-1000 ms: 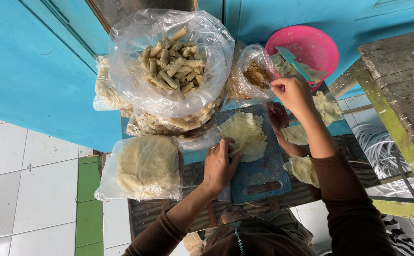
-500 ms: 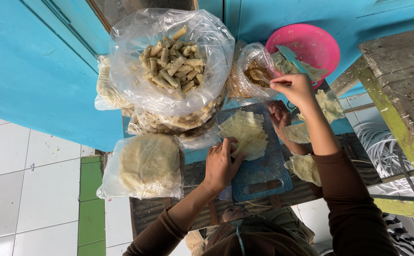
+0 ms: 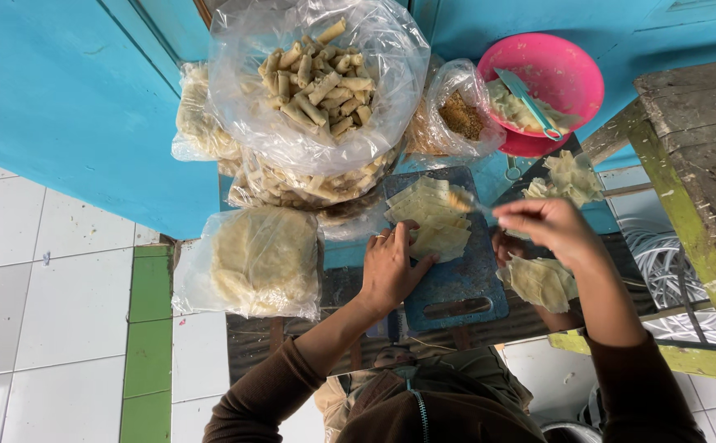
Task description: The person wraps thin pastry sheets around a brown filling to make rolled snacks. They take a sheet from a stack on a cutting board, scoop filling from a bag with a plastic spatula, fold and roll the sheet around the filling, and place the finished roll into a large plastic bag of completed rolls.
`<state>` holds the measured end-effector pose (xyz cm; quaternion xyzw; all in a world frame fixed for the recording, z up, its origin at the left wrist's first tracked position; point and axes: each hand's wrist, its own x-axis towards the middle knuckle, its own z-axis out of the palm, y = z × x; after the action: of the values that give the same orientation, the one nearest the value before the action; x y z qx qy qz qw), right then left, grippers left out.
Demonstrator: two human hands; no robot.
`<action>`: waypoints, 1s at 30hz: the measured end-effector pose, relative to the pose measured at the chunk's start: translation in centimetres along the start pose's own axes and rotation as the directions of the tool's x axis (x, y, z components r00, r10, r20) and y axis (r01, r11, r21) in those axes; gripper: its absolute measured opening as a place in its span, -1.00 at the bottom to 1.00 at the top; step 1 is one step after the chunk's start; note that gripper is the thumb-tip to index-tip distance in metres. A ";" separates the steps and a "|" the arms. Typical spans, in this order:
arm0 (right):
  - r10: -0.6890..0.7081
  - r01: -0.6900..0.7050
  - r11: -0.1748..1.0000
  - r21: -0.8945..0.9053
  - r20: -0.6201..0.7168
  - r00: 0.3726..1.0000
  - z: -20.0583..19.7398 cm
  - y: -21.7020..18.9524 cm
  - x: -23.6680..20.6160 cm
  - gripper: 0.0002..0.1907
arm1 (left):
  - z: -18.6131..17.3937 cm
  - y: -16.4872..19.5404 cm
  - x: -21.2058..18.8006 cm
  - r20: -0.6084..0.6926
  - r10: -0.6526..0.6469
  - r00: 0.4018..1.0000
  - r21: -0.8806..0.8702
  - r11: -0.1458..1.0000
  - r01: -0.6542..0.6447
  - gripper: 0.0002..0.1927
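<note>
Blue board carries a stack of pale wrappers. A moment ago the right hand was up by the filling bag; now it has come back over the board with a spoon pinched in its fingers, the loaded tip just above the top wrapper. The left hand lies flat, fingers spread, pressing the stack's near edge. Finished rolls fill the big bag behind.
</note>
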<state>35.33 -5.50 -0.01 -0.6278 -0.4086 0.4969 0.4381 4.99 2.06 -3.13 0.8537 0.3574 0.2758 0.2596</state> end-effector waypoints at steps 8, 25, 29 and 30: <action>-0.170 0.152 0.933 -0.326 -0.026 0.985 3.6 3.5 -2.5 -0.75 | 0.3 0.6 0.2 -0.013 -0.022 1.000 0.074 0.997 0.023 -0.31; -0.785 0.467 0.340 -0.816 0.028 0.619 6.4 0.3 -5.4 -0.78 | 0.3 0.7 -0.1 -0.031 -0.005 1.000 0.042 0.999 0.006 -0.24; -0.619 0.471 0.588 -0.658 0.010 0.786 5.7 0.9 -5.0 -0.78 | 0.0 0.9 -0.3 -0.025 -0.037 0.999 0.010 0.999 0.038 -0.28; -0.506 0.380 0.693 -0.613 -0.038 0.861 5.5 1.1 -4.9 -0.77 | 0.0 1.0 -0.3 -0.052 -0.022 0.998 0.011 1.000 0.022 -0.30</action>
<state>29.18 -9.66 -0.46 -0.6608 -0.6338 0.1580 0.3697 5.27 1.23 -2.58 0.8439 0.3749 0.2929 0.2482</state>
